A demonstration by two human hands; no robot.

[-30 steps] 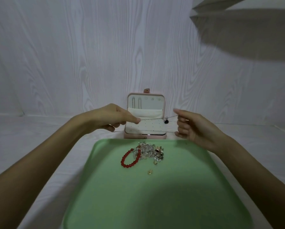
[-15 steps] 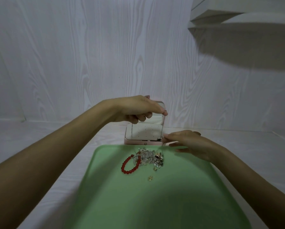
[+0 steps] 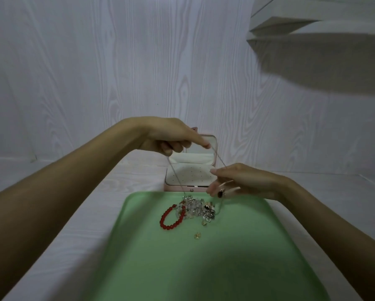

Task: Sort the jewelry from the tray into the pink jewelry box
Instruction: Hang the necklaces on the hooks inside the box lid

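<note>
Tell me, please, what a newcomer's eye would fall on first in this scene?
First, the thin chain necklace strung between the left hand and the right hand, above the open pink jewelry box. Next, the red bead bracelet beside a tangled jewelry pile at the far end of the green tray.

Tray (image 3: 204,268): smooth matt green plastic. Jewelry box (image 3: 183,189): pink shell, cream lining that looks like soft cloth. Chain (image 3: 218,157) thin and metallic; red bracelet (image 3: 173,218) of glossy beads; table (image 3: 73,224) and wall (image 3: 117,72) whitish wood-grain, matt.
</note>
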